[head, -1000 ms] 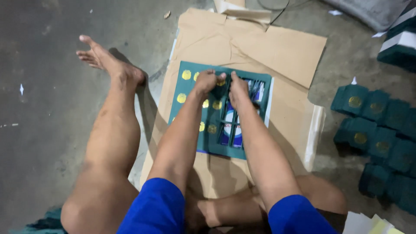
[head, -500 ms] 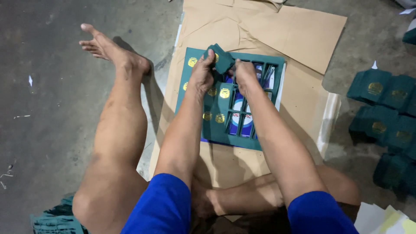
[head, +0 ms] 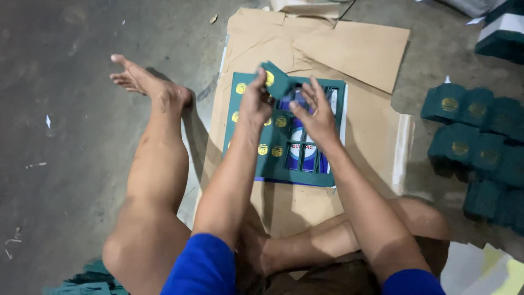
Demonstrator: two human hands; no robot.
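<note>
A dark green die-cut card sheet (head: 248,131) with round gold emblems lies on brown cardboard (head: 349,49) on the floor; part of it is punched out, showing a blue and white sheet beneath. My left hand (head: 255,102) pinches a small green cut-out piece (head: 275,80) with a gold emblem, lifted and tilted above the sheet's top edge. My right hand (head: 314,113) hovers just right of the piece, fingers spread and slightly curled, holding nothing that I can see.
Piles of green cut-out pieces (head: 480,136) with gold emblems lie on the concrete floor at the right. My bare left leg (head: 158,158) stretches out to the left of the cardboard. More green scraps (head: 90,276) sit at the bottom left.
The green piece came free of the sheet and rose in my left hand. My right hand let go of it and opened.
</note>
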